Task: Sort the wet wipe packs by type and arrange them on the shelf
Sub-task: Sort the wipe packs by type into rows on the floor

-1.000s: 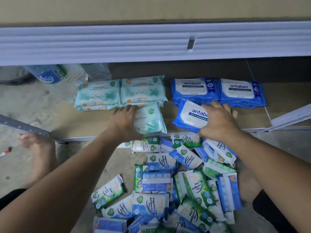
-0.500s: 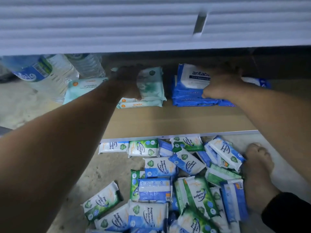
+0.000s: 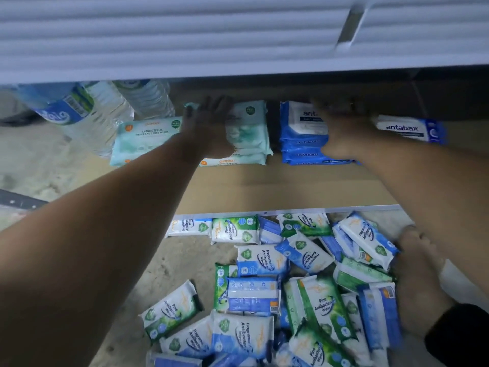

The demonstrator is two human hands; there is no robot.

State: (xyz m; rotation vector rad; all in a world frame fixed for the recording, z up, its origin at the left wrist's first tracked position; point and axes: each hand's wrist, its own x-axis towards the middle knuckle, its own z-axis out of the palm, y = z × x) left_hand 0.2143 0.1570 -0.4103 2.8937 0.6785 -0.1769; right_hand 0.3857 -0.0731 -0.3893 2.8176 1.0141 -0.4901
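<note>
The left hand (image 3: pixel 209 125) is laid palm down on the teal pack stack (image 3: pixel 247 136), which sits at the back of the brown shelf board (image 3: pixel 264 189). Its fingers (image 3: pixel 219 104) are extended and slightly spread, flat against the top pack, with nothing pinched or enclosed. Just beside this stack, to its left, 1 single teal pack (image 3: pixel 145 139) lies flat on the same board. The right hand (image 3: pixel 341 128) is placed on the blue antabax stack (image 3: pixel 304 139), which stands just beside the teal stack with a narrow dark gap between the 2. The right fingers reach toward the back of the shelf, where shadow and motion blur hide them, so it cannot be told whether they are straight or curled over the top pack. A further antabax pack (image 3: pixel 407 128) lies on the board to the right of that hand. 2 water bottles (image 3: pixel 79 112) are seen at the left, near the single teal pack. A ribbed white shelf edge (image 3: pixel 211 35) overhangs the scene. In front of the board, a loose pile of small green and blue packs (image 3: pixel 264 287) is spread on the floor, with a bare foot (image 3: pixel 418 274) at its right edge.
</note>
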